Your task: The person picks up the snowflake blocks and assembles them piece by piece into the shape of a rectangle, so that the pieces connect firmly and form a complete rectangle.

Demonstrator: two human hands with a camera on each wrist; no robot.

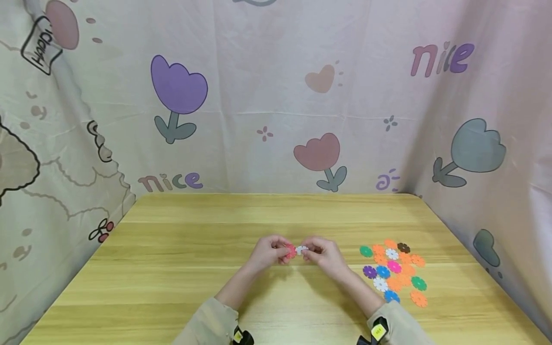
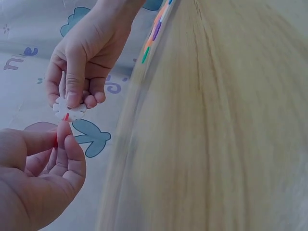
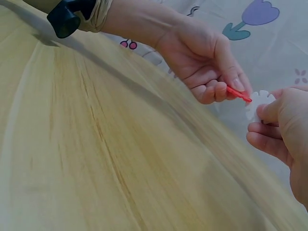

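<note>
My left hand [image 1: 268, 251] pinches a red notched disc [image 1: 291, 251] between thumb and fingers above the table. Opposite it, my right hand [image 1: 326, 254] pinches a white notched disc [image 1: 301, 250] by its edge. In the right wrist view the red disc [image 3: 238, 93] shows edge-on, its rim meeting the white disc [image 3: 259, 105] at the notches. The two discs stand crosswise to each other. From the left wrist side, the white disc [image 2: 70, 109] faces the camera, and most of the red one is hidden behind the left fingertips.
To the right on the wooden table [image 1: 172, 282] lies a loose, partly overlapping group of notched discs, among them a pink disc [image 1: 394, 266], a purple disc [image 1: 369, 272], a brown disc [image 1: 403, 247] and several orange ones. A printed curtain [image 1: 241, 158] hangs behind the table and along its sides.
</note>
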